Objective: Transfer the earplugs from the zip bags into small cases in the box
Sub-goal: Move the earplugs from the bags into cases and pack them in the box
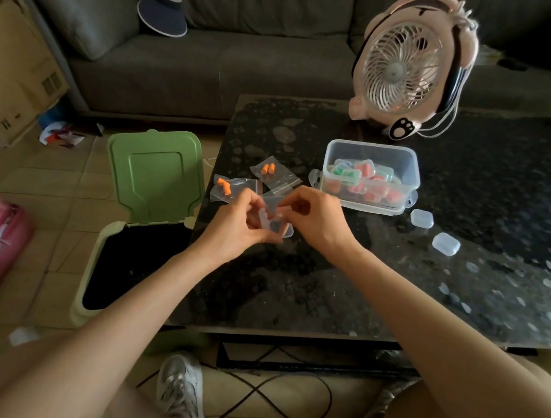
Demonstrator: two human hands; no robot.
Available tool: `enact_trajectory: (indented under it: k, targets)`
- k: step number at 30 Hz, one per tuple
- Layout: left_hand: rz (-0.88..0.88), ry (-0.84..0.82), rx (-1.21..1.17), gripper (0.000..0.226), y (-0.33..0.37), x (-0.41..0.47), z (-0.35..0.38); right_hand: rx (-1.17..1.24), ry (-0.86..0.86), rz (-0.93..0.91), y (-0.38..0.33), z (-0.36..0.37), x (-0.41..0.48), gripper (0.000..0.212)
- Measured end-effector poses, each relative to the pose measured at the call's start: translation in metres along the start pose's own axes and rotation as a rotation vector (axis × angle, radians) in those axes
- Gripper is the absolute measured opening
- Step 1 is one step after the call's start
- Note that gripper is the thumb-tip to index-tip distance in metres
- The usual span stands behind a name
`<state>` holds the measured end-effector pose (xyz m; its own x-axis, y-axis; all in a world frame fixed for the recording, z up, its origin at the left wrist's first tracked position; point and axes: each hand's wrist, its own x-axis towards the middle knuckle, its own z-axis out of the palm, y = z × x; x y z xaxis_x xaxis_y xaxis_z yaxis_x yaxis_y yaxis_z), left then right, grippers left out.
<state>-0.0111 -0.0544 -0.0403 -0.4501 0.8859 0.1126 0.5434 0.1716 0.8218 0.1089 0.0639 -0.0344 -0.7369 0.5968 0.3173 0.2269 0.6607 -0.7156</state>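
L hand (244, 221) & R hand (315, 219) are pinching a clear small case (279, 227) btw curled fingers, above the tabletop (328, 280). Two zip bags (275, 175) w/ orange earplugs (267, 168) are lying just beyond the fingers; box (372, 154) is sitting to their right.

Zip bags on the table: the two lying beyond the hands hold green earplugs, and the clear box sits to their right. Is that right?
Not quite. The head view shows the earplugs in those two zip bags are orange, not green. The clear box does sit to their right on the table.
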Motion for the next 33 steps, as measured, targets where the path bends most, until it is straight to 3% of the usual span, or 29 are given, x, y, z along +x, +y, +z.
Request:
enact_trajectory:
  k: [4, 10, 26, 33]
  targets:
    - [0.023, 0.003, -0.009, 0.053, 0.001, 0.0, -0.001, 0.06, -0.007, 0.021, -0.003, -0.009, 0.004, 0.011]
    - [0.052, -0.038, -0.041, 0.047, 0.004, 0.0, -0.004, -0.019, -0.189, -0.01, -0.002, -0.013, 0.005, 0.012]
    - [0.117, -0.083, -0.052, 0.044, 0.008, 0.001, -0.01, 0.253, -0.208, 0.072, 0.002, -0.014, 0.006, 0.006]
    - [0.117, -0.081, -0.093, 0.045, 0.011, -0.001, -0.013, 0.079, -0.236, 0.029, 0.004, -0.011, 0.007, 0.01]
